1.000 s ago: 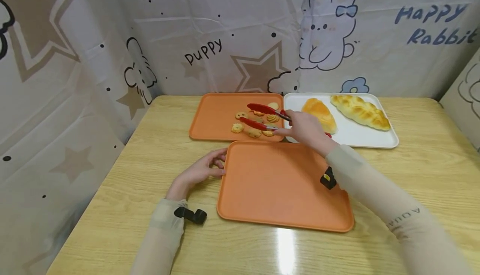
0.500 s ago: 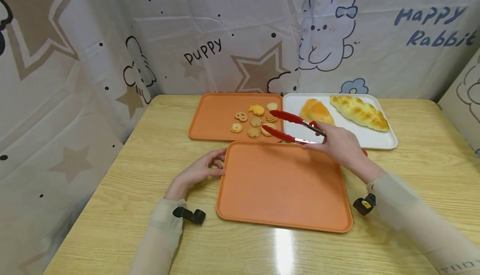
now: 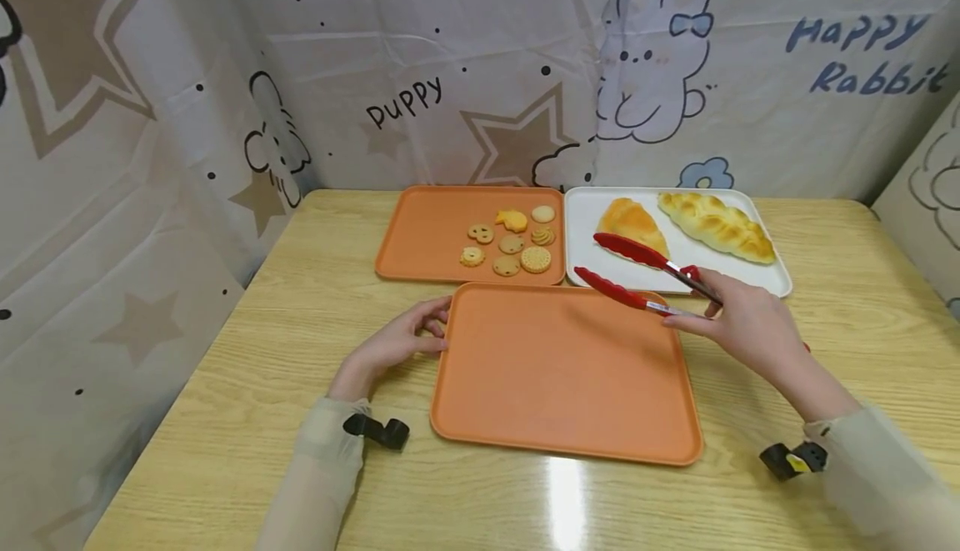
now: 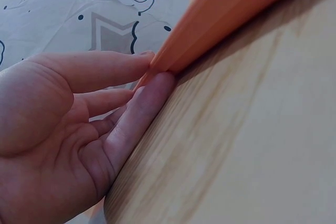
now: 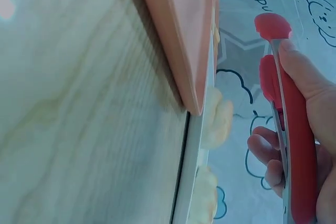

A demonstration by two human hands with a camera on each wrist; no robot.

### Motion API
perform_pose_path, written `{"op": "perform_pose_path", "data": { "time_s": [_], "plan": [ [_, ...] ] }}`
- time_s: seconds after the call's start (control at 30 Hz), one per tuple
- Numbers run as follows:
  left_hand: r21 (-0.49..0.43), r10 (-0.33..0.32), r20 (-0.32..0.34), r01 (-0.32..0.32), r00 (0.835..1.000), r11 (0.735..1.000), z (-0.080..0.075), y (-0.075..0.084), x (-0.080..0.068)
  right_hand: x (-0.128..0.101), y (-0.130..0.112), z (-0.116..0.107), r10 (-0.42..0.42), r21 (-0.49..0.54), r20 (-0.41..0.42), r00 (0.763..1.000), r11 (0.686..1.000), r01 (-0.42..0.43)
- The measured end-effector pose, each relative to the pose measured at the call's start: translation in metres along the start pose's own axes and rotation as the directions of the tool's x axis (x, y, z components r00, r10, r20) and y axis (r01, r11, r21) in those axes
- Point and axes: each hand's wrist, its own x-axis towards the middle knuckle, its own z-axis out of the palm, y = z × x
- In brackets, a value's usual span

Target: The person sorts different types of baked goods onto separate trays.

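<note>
My right hand (image 3: 753,330) grips red-tipped metal tongs (image 3: 633,248). Their jaws stand apart with nothing between them, above the far right part of the front orange tray (image 3: 562,376) and the near edge of the white tray (image 3: 783,280). In the right wrist view the thumb lies along one red handle (image 5: 299,150) of the tongs. My left hand (image 3: 397,338) rests beside the front tray, thumb and fingers touching its left edge. The left wrist view shows the fingertips (image 4: 165,81) against the tray's side, low on the table. The front tray holds nothing.
Behind, a second orange tray (image 3: 427,234) bears several cookies, including a round scalloped one (image 3: 536,260) and a fish-shaped one (image 3: 512,220). On the white tray lie a rounded bread (image 3: 630,222) and a braided loaf (image 3: 716,226). A printed cloth (image 3: 337,51) hangs behind the wooden table (image 3: 300,284).
My right hand has drawn the tongs rightward and back toward me, away from over the cookies. Their jaws stay apart and carry nothing. The left hand has stayed at the tray's edge.
</note>
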Motion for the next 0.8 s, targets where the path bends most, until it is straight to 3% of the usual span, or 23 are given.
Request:
{"op": "perform_pose_path", "data": {
  "time_s": [0.3, 0.57, 0.8],
  "plan": [
    [-0.023, -0.003, 0.010, 0.003, 1.000, 1.000, 0.000, 0.001, 0.000, -0.021, 0.008, -0.007, 0.024, 0.018, -0.007, 1.000, 1.000, -0.024],
    [-0.028, -0.007, 0.010, 0.008, 1.000, 1.000, 0.000, 0.001, 0.000, -0.046, 0.027, -0.018, 0.105, 0.022, 0.064, 0.992, 0.994, -0.107],
    [-0.023, -0.010, 0.013, 0.010, 1.000, 1.000, 0.000, 0.001, -0.001, -0.068, 0.051, -0.020, 0.208, 0.023, 0.153, 0.966, 0.977, -0.213]
  ]
}}
